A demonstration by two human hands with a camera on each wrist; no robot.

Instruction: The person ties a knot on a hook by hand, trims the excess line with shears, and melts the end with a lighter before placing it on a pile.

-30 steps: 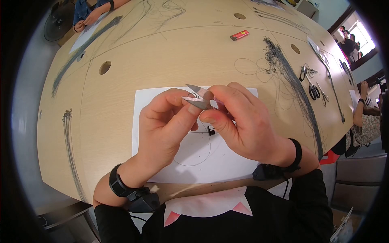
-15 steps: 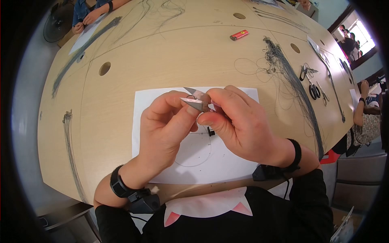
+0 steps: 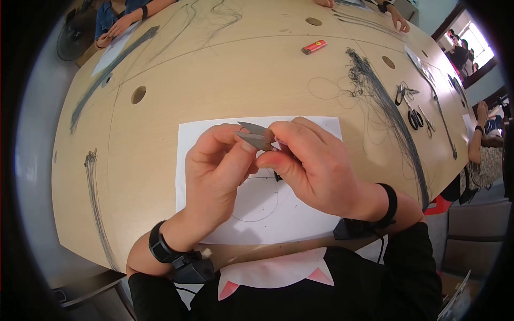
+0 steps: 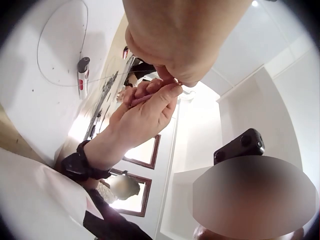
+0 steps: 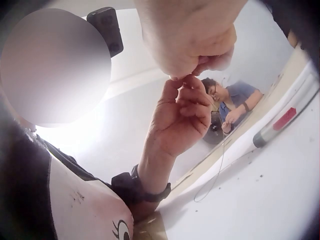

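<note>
Both hands meet over the white paper (image 3: 310,224). My right hand (image 3: 321,166) grips small scissors (image 3: 256,140) with pink handles (image 4: 141,100); their two blades point left, slightly apart, at the left fingertips. My left hand (image 3: 217,171) pinches a thin dark wire (image 3: 277,200) between thumb and forefinger beside the blades; the pinched end is hidden. The wire hangs below the hands in a wide loop, also visible in the left wrist view. A marker pen (image 4: 83,77) with a black end lies on the paper, mostly behind the right hand in the head view.
A long bundle of dark wires (image 3: 393,112) with a tangled end lies right, near black-handled scissors (image 3: 415,119). A red lighter (image 3: 314,47) lies ahead. Another wire bundle (image 3: 93,198) is at left. Other people's hands (image 3: 122,24) work at the far edge.
The scissor blades have drawn closer together, and their tips have dropped slightly. The left hand keeps its pinch. Another person's hand has come in at the far right of the table.
</note>
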